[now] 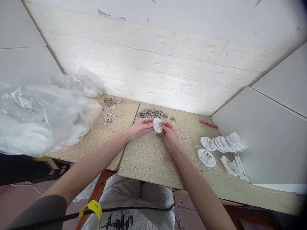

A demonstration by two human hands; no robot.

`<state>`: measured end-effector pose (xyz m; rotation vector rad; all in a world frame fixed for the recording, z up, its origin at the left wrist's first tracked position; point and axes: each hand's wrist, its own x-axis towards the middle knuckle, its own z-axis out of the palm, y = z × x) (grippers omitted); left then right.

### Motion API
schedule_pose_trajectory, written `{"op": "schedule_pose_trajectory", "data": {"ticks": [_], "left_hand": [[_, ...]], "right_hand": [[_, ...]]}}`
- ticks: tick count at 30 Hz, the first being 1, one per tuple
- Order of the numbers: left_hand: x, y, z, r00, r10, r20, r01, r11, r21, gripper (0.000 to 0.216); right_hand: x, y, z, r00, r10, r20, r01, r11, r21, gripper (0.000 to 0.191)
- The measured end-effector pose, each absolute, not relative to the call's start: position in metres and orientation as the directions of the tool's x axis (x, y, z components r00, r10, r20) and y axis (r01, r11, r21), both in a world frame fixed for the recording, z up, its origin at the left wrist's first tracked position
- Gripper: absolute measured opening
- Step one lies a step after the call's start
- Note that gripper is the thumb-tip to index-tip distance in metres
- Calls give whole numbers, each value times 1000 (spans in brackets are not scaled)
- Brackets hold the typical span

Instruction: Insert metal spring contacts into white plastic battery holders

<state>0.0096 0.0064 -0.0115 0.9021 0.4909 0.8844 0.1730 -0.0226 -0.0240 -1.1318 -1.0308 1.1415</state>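
Observation:
My left hand (141, 126) and my right hand (169, 131) meet over the middle of the wooden table (148, 159). Both are closed on one small white oval plastic part (157, 125), held between the fingertips just above the tabletop. Right behind the hands lies a heap of small grey metal pieces (151, 113). Whether the right fingers also pinch one of those pieces is too small to tell.
A large clear plastic bag (40, 118) of white parts fills the left of the table. More small metal pieces (110, 117) are scattered beside it. Several white oval parts (222, 148) lie at the right by a white panel, with a red pen (209, 124) behind them.

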Motion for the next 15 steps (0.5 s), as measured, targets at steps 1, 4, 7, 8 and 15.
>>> {"op": "schedule_pose_trajectory", "data": {"ticks": [1, 4, 7, 8, 15], "left_hand": [[10, 7, -12, 557, 831, -6, -446, 306, 841, 31], [8, 10, -12, 520, 854, -31, -451, 305, 839, 26], [3, 13, -9, 470, 880, -68, -448, 304, 841, 25], [2, 14, -8, 467, 881, -73, -435, 300, 849, 26], [4, 13, -11, 491, 871, 3, -312, 173, 934, 33]], "right_hand": [[171, -22, -26, 136, 989, 51, -126, 69, -990, 22], [163, -21, -29, 132, 985, 112, -82, 123, -989, 28], [158, -24, -28, 122, 967, 225, 56, 220, -974, 36], [158, -25, -27, 114, 956, 269, 121, 256, -959, 39], [160, -23, -22, 38, 938, 344, 314, 316, -895, 39]]}}
